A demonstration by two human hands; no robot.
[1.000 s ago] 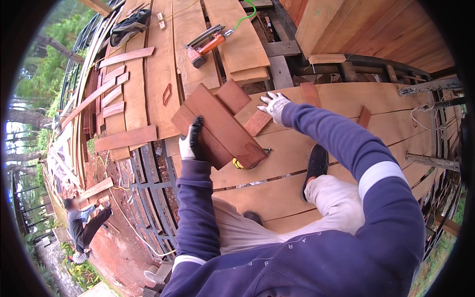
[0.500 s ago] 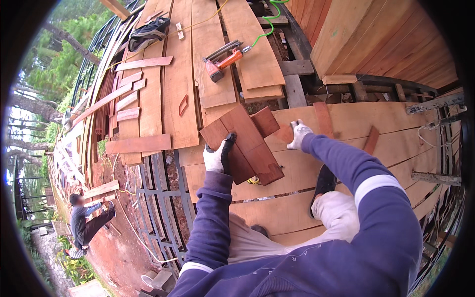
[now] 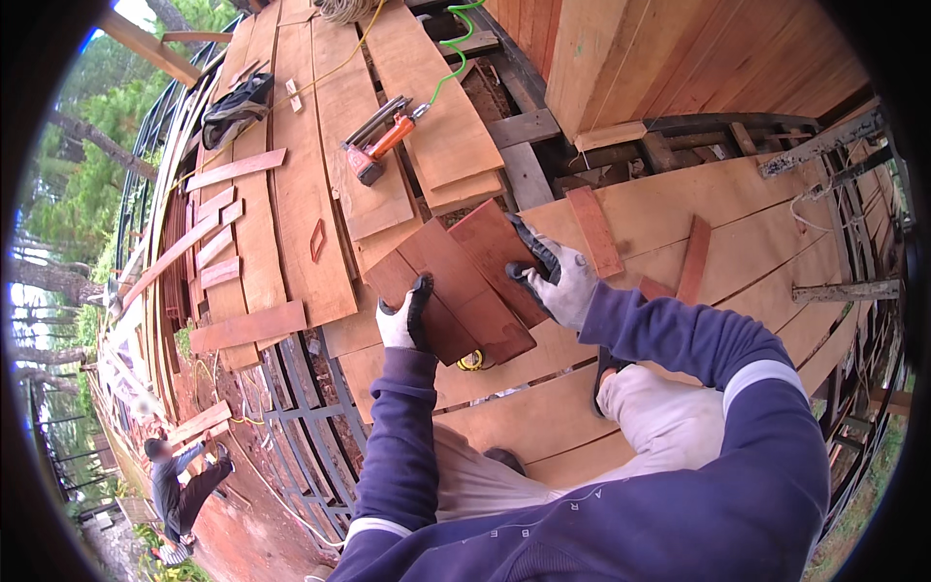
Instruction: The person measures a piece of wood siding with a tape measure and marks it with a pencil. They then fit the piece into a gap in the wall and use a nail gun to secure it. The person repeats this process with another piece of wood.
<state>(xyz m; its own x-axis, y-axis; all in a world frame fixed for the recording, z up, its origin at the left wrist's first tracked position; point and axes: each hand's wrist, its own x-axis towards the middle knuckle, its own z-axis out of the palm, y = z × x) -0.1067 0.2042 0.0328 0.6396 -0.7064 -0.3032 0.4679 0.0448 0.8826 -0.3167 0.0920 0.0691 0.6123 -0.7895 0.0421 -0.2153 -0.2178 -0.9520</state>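
Head view, nearest first: the person's blue sleeves run up from the lower edge, over pale trousers and a dark shoe (image 3: 609, 376) planted on the plank decking (image 3: 543, 417). Both hands wear white gloves with black fingers. The left hand (image 3: 403, 315) is curled around the near left edge of a stack of reddish boards (image 3: 456, 291), thumb on top. The right hand (image 3: 551, 274) lies on the stack's right side, fingers spread over the upper board and wrapped at its edge. The stack is held tilted just above the decking, between the two hands, with at least two boards fanned apart. A yellow tape measure (image 3: 470, 363) peeks out on the decking right under the stack's near corner.

Just beyond the right hand, two short red offcuts (image 3: 593, 231) lie on the pale planks. To the left, an open steel frame (image 3: 310, 407) shows the ground below, where another person (image 3: 179, 480) crouches far down.

Further off, long planks run away from the camera. An orange nail gun (image 3: 373, 145) rests on one, with a green hose (image 3: 456, 58) curling off from it. A dark bag (image 3: 233, 107) sits near the far left edge, beside several short red boards (image 3: 218, 242).
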